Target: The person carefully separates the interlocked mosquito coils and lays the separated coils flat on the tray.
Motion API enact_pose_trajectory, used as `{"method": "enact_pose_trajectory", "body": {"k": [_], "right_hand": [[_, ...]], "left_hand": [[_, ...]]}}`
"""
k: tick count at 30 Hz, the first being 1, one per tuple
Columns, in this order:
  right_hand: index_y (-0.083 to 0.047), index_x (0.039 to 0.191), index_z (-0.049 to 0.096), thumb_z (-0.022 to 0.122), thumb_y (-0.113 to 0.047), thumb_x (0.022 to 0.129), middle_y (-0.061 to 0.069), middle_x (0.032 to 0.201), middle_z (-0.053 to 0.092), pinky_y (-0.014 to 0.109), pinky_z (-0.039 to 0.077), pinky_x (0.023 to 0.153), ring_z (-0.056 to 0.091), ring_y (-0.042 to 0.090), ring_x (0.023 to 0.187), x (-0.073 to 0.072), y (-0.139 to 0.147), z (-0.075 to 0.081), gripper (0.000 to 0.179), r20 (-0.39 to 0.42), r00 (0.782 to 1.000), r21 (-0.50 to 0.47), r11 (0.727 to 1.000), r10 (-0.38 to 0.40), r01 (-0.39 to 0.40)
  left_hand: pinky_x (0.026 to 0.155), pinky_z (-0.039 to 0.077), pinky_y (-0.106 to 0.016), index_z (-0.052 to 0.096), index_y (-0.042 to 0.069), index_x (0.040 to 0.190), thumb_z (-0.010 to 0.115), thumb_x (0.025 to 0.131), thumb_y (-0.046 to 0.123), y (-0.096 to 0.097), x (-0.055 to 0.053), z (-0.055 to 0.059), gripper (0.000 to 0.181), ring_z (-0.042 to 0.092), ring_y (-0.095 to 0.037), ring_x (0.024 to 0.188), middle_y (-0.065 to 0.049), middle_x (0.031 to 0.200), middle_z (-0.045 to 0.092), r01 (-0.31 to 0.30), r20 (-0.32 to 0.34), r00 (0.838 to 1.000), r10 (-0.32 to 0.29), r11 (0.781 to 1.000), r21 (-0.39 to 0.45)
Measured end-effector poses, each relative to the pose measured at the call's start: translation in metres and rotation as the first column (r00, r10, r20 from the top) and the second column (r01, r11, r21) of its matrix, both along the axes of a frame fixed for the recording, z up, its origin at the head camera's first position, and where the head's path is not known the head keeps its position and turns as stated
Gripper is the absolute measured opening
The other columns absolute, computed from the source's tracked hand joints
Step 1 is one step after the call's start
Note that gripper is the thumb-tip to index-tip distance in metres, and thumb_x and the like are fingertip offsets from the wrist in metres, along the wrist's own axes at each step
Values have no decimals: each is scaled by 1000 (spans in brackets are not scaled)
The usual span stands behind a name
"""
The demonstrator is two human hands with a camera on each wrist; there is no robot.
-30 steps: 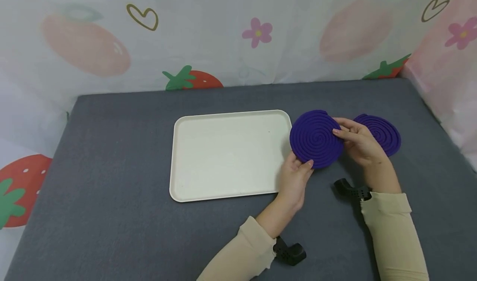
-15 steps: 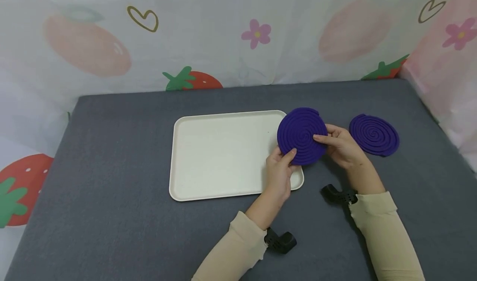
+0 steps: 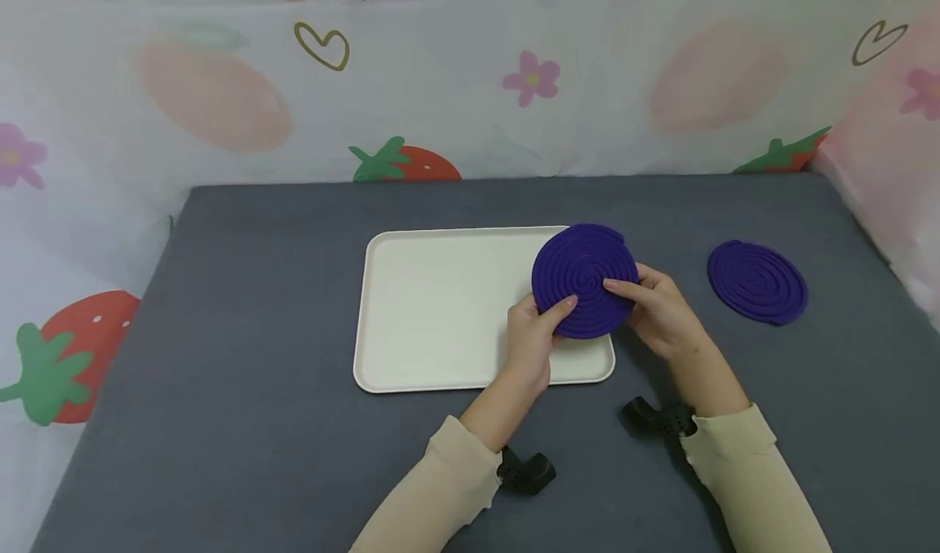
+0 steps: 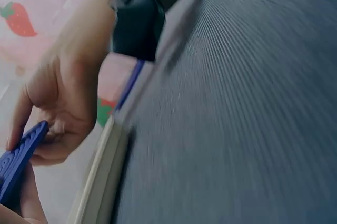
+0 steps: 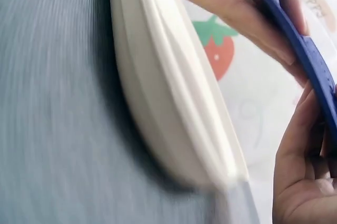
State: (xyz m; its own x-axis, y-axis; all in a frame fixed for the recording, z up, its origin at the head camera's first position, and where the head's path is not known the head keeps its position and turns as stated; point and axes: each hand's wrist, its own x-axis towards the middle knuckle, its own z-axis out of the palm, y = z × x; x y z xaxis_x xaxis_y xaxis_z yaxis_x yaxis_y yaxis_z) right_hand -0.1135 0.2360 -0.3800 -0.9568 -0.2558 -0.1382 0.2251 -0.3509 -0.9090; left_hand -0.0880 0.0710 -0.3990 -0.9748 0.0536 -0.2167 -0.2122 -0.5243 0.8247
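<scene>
A round purple spiral coaster (image 3: 580, 259) is held up over the right part of a cream tray (image 3: 433, 316). My left hand (image 3: 527, 345) pinches its lower left edge, thumb on the face. On the right edge, my right hand (image 3: 664, 320) pinches it the same way, with the other fingers behind. Seen nearly edge-on in the right wrist view, the coaster (image 5: 305, 55) is thin and tilted above the tray rim (image 5: 158, 76). The left wrist view shows its ridged surface (image 4: 21, 153) in the grip of the right hand (image 4: 66, 97).
A second purple spiral coaster (image 3: 758, 284) lies flat on the grey table cloth (image 3: 242, 455), right of the tray. Behind the table hangs a white curtain (image 3: 609, 15) with printed strawberries. Each wrist wears a black camera, one of them the right camera (image 3: 654, 417).
Both hands have moved left with the coaster, from beside the tray's right edge to over its right part. The second coaster stays on the table. The head view has shifted slightly.
</scene>
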Motion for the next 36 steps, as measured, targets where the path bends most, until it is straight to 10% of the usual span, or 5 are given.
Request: {"method": "enact_pose_trajectory", "body": {"k": [11,36], "right_hand": [[-8,101,65,58,1,91,0,92,68,24,54,74,65,12,82,10,-62,7,16,13,996,128,988,-91,88],[13,126,45,57,7,86,-1,99,66,26,53,80,64,12,90,1,-109,-18,42,47,995,126,988,-92,85]], "left_hand": [[74,54,-25,60,-9,114,63,88,6,-59,13,6,29,65,-10,81,-11,98,69,-7,-50,999,-2,984,-180],[81,52,-26,50,-11,125,59,89,4,-101,5,-14,39,63,-11,93,-10,107,64,9,-9,1000,-10,995,-103]]}}
